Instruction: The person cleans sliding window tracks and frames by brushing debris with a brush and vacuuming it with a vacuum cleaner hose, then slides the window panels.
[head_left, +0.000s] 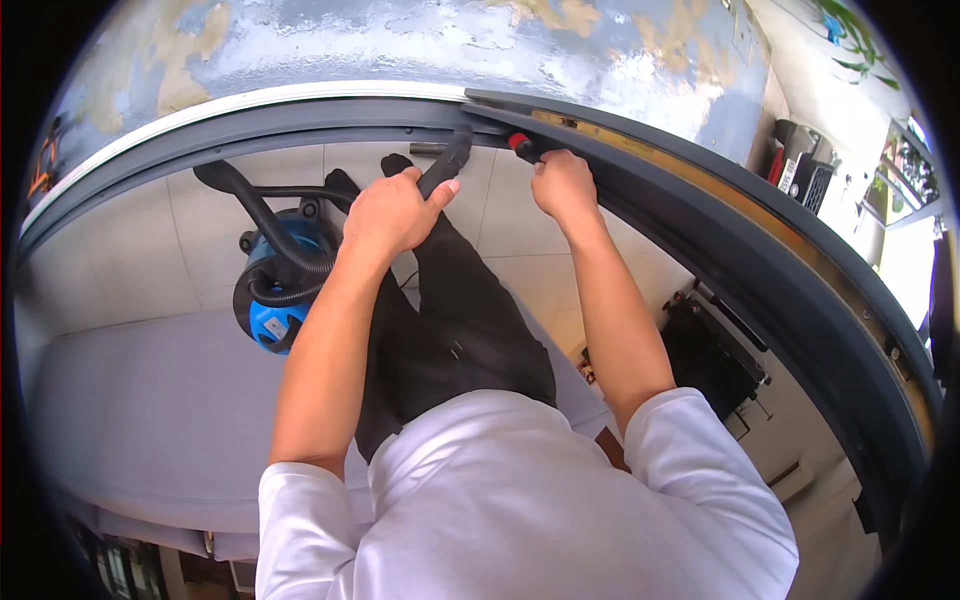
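My left hand (387, 217) is wrapped round a black vacuum nozzle (452, 160), whose tip rests at the dark window frame (330, 118). A ribbed black hose (290, 250) runs near it to a blue and black vacuum cleaner (275, 322) on the floor. To the right, my right hand (565, 186) is closed round a black handle (526, 150) with a red part, held close to the frame's track. The far end of that tool is hidden or too small to make out.
A grey sofa (150, 410) lies at the left and behind me. The dark frame curves down the right side with a brass-coloured strip (740, 200). Black equipment (705, 350) stands at the lower right. Beyond the frame is a patchy grey surface (350, 45).
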